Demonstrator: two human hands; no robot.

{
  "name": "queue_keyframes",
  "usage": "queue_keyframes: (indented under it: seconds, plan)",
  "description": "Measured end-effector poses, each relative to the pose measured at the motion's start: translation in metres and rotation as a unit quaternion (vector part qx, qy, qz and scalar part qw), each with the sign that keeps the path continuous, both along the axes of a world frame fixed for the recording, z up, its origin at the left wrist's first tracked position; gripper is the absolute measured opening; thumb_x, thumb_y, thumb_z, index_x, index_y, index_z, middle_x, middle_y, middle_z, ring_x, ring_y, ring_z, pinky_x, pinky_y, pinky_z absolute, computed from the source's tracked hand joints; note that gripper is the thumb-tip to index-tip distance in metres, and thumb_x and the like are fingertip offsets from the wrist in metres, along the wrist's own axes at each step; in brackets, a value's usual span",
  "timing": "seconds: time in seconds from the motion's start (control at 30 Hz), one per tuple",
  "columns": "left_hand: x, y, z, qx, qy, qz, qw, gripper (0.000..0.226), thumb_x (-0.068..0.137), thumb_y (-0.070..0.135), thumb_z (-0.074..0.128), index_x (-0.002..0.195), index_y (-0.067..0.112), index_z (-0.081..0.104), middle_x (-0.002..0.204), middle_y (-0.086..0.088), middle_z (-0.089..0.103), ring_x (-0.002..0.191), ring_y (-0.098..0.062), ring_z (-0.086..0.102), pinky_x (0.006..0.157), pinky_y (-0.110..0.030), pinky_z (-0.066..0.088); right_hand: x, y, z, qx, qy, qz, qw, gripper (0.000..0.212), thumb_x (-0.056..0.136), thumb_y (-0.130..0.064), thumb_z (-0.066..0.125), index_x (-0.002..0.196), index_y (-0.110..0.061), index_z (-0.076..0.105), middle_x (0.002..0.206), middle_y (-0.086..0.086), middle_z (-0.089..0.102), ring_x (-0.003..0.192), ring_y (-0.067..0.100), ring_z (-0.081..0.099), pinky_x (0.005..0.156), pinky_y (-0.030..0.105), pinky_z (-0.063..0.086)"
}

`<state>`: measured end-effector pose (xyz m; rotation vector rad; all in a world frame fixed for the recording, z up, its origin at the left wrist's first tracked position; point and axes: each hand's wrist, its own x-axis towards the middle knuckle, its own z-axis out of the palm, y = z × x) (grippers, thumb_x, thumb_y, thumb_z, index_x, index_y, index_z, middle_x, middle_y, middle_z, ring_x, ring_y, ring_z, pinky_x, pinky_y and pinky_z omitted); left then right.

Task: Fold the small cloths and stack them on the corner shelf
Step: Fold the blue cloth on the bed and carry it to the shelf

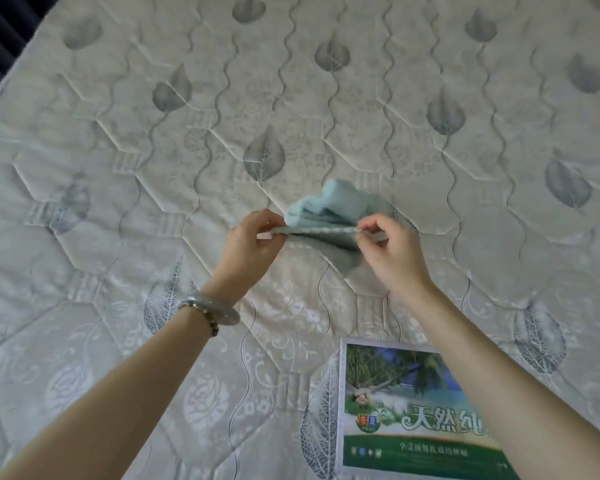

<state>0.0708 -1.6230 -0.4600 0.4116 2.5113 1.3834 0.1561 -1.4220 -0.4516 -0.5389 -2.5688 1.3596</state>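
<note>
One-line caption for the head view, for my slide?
Left hand and right hand pinch one edge of a small pale blue terry cloth over a quilted leaf-patterned mattress.

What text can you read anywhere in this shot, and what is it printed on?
"天然纯": large white characters on the picture label on the mattress, cut off by the right forearm.
Small logo beside them: too blurred to read.
White line on the green band below: too small to read.
The cloth shows no text.

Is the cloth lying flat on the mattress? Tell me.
No, the left hand and right hand pinch the cloth by one edge, the rest bunched.
</note>
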Motion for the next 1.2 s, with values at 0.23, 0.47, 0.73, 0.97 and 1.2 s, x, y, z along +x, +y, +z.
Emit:
queue_keyframes:
  seconds: [0.23, 0.47, 0.73, 0.97, 1.2]
  plan:
    - [0.001, -0.005, 0.096, -0.014, 0.033, 0.021, 0.999, 0.029, 0.079, 0.031, 0.073, 0.080, 0.013, 0.049, 0.069, 0.004, 0.051, 0.060, -0.008, 0.045, 0.052, -0.016, 0.035, -0.006, -0.028, 0.119, -0.138, 0.048, -0.001, 0.989, 0.015, 0.084, -0.008, 0.050, 0.072, -0.018, 0.050, 0.055, -0.006, 0.053, 0.057, 0.016, 0.054, 0.060, 0.038, 0.047]
    - [0.004, -0.035, 0.137, -0.068, 0.063, -0.012, 0.996, 0.022, 0.083, 0.011, 0.063, 0.084, 0.032, 0.058, 0.075, 0.012, 0.058, 0.068, -0.009, 0.055, 0.057, -0.017, 0.040, -0.002, -0.042, 0.210, -0.080, 0.149, 0.018, 0.985, 0.012, 0.086, -0.015, 0.056, 0.077, -0.023, 0.057, 0.066, 0.005, 0.057, 0.066, 0.031, 0.055, 0.063, 0.047, 0.048]
    - [0.008, -0.090, 0.174, -0.065, 0.067, 0.044, 0.995, 0.011, 0.082, 0.025, 0.060, 0.083, 0.027, 0.070, 0.071, 0.004, 0.067, 0.067, -0.018, 0.059, 0.062, -0.032, 0.045, 0.014, -0.019, 0.227, -0.044, 0.157, -0.055, 0.985, 0.017, 0.081, -0.020, 0.058, 0.073, -0.035, 0.061, 0.068, -0.015, 0.061, 0.070, 0.020, 0.060, 0.072, 0.053, 0.054]
    - [-0.005, -0.102, 0.237, -0.117, 0.220, 0.013, 0.968, 0.022, 0.091, 0.008, 0.052, 0.105, 0.016, 0.067, 0.099, 0.003, 0.054, 0.087, -0.025, 0.057, 0.076, -0.039, 0.048, 0.020, 0.003, 0.238, -0.058, 0.165, -0.109, 0.979, 0.022, 0.085, 0.002, 0.057, 0.082, -0.020, 0.063, 0.076, -0.011, 0.061, 0.077, 0.014, 0.061, 0.085, 0.048, 0.055]
    - [0.024, -0.109, 0.243, -0.031, 0.225, -0.011, 0.974, 0.043, 0.091, -0.006, 0.048, 0.129, 0.012, 0.057, 0.104, 0.014, 0.043, 0.094, 0.007, 0.047, 0.081, -0.003, 0.039, 0.046, 0.005, 0.228, -0.040, 0.155, -0.084, 0.983, 0.019, 0.085, 0.000, 0.058, 0.084, -0.018, 0.062, 0.081, -0.010, 0.062, 0.085, 0.012, 0.061, 0.083, 0.025, 0.051]
